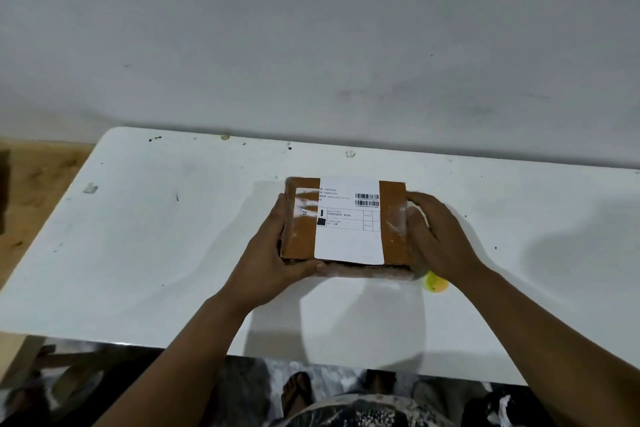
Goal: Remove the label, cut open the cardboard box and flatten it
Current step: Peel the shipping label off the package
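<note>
A small brown cardboard box (302, 236) sits over the white table (173, 253), sealed with clear tape. A white shipping label (349, 239) with barcodes covers the middle of its top face. My left hand (277, 253) grips the box's left side, thumb along the near edge. My right hand (440, 239) grips the right side, fingers wrapped around the end. A yellow object (437, 281) peeks out from under my right hand; most of it is hidden.
A white wall rises right behind the table's far edge. A wooden floor (31, 191) shows at the left. Dark specks and small scraps dot the tabletop. Below the near edge I see feet in sandals (298, 392).
</note>
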Available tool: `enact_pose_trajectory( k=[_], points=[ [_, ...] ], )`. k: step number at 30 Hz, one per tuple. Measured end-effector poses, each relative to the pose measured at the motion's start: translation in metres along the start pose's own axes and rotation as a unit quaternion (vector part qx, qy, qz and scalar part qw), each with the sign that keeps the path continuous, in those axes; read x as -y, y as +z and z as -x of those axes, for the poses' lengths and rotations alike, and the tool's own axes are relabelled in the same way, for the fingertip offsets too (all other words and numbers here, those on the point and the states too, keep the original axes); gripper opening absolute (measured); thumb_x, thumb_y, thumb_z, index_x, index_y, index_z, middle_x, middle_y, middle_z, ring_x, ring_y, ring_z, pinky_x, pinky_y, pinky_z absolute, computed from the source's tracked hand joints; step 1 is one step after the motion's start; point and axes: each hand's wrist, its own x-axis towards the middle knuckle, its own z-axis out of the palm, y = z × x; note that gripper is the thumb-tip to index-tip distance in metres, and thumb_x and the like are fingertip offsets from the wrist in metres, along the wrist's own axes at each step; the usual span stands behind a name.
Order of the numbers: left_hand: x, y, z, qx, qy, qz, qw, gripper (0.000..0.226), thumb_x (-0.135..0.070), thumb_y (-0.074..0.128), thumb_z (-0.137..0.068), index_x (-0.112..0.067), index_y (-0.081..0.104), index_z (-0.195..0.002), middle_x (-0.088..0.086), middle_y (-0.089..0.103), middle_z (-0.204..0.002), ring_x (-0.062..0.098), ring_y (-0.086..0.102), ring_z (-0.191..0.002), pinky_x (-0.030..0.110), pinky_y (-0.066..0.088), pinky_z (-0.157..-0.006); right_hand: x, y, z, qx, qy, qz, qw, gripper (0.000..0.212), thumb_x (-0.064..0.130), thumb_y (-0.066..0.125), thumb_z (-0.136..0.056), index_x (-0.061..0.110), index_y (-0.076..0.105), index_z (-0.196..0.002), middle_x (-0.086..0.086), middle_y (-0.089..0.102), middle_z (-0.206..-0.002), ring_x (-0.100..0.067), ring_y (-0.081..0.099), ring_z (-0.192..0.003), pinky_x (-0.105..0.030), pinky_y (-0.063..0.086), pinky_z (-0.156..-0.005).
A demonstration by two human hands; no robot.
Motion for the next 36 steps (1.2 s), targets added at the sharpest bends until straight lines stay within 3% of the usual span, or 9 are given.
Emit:
enact_pose_trajectory(
  k=[5,8,10,16,21,25,30,33,36],
  points=[
    [-0.005,0.003,0.001,-0.027,0.011,-0.008,1.000,0.108,-0.009,0.088,-0.074,-0.051,0.018,-0.145,-0.052,0.042,-0.132,-0.021,0.045,-0.124,0.000,0.038,-0.091,0.001,-0.001,-0.037,0.004,0.005,0.046,0.999,0.028,0.039,0.044,-0.093,0.019,0.058,-0.107,0.003,0.060,-0.122,-0.019,0.053,-0.118,-0.045,0.042,-0.102],
    [-0.004,0.002,0.000,-0.027,0.004,-0.004,1.000,0.109,-0.016,0.088,-0.075,-0.044,0.018,-0.154,-0.039,0.044,-0.143,-0.011,0.047,-0.130,0.006,0.041,-0.097,0.010,0.002,-0.059,-0.016,0.005,0.062,0.998,0.031,0.044,0.048,-0.089,0.015,0.054,-0.098,0.003,0.057,-0.102,-0.021,0.054,-0.102,-0.043,0.045,-0.091],
    [-0.004,0.000,0.000,-0.012,0.003,-0.011,1.000,0.115,-0.020,0.089,-0.075,-0.038,0.013,-0.159,-0.035,0.041,-0.149,-0.008,0.044,-0.134,0.010,0.042,-0.101,0.018,0.004,-0.074,-0.007,0.015,0.056,0.998,0.029,0.043,0.053,-0.088,0.015,0.053,-0.097,0.002,0.057,-0.099,-0.021,0.053,-0.100,-0.039,0.045,-0.086],
    [-0.006,-0.002,-0.001,-0.008,0.008,-0.032,0.999,0.111,-0.035,0.087,-0.073,-0.055,0.010,-0.151,-0.050,0.033,-0.143,-0.021,0.037,-0.131,0.001,0.036,-0.097,0.052,0.014,-0.108,0.173,0.005,0.050,0.984,0.024,0.038,0.057,-0.096,0.023,0.068,-0.112,0.014,0.064,-0.105,-0.009,0.058,-0.100,-0.016,0.040,-0.078],
    [-0.003,-0.001,-0.002,-0.011,0.008,-0.046,0.999,0.112,-0.035,0.087,-0.072,-0.052,0.010,-0.150,-0.057,0.028,-0.138,-0.027,0.033,-0.128,-0.003,0.032,-0.094,0.068,0.021,-0.124,0.315,-0.013,0.133,0.939,0.026,0.032,0.059,-0.096,0.023,0.070,-0.118,0.012,0.066,-0.112,-0.001,0.059,-0.092,-0.022,0.041,-0.079],
    [-0.003,-0.002,-0.002,-0.005,0.006,-0.049,0.999,0.109,-0.050,0.083,-0.069,-0.057,0.008,-0.148,-0.056,0.027,-0.139,-0.026,0.033,-0.129,-0.002,0.033,-0.097,0.076,0.021,-0.129,0.321,0.010,0.105,0.941,0.016,0.024,0.063,-0.093,0.023,0.073,-0.105,0.015,0.071,-0.099,0.001,0.065,-0.082,-0.018,0.045,-0.066],
    [0.000,-0.003,-0.004,0.002,-0.002,-0.072,0.997,0.120,-0.056,0.082,-0.066,-0.059,-0.008,-0.146,-0.065,0.014,-0.134,-0.033,0.026,-0.125,-0.004,0.028,-0.099,0.078,0.026,-0.131,0.289,0.019,0.098,0.952,0.017,0.024,0.067,-0.091,0.017,0.075,-0.104,0.008,0.071,-0.096,-0.002,0.063,-0.082,-0.016,0.046,-0.067],
    [0.005,-0.007,-0.008,0.026,0.007,-0.098,0.995,0.137,-0.056,0.087,-0.065,-0.054,-0.022,-0.149,-0.043,0.011,-0.156,-0.016,0.023,-0.143,0.012,0.032,-0.111,0.075,0.031,-0.128,0.257,0.023,0.082,0.962,0.013,0.023,0.071,-0.088,0.019,0.077,-0.100,0.007,0.073,-0.094,0.000,0.063,-0.077,-0.014,0.043,-0.062],
    [0.005,-0.009,-0.011,0.034,0.008,-0.176,0.984,0.133,-0.073,0.077,-0.057,-0.055,-0.015,-0.152,-0.022,-0.007,-0.167,-0.004,0.003,-0.152,0.034,0.035,-0.118,0.074,0.033,-0.125,0.231,0.025,0.076,0.970,0.010,0.021,0.074,-0.086,0.018,0.079,-0.094,0.007,0.074,-0.089,-0.001,0.064,-0.075,-0.016,0.044,-0.061]
  ],
)
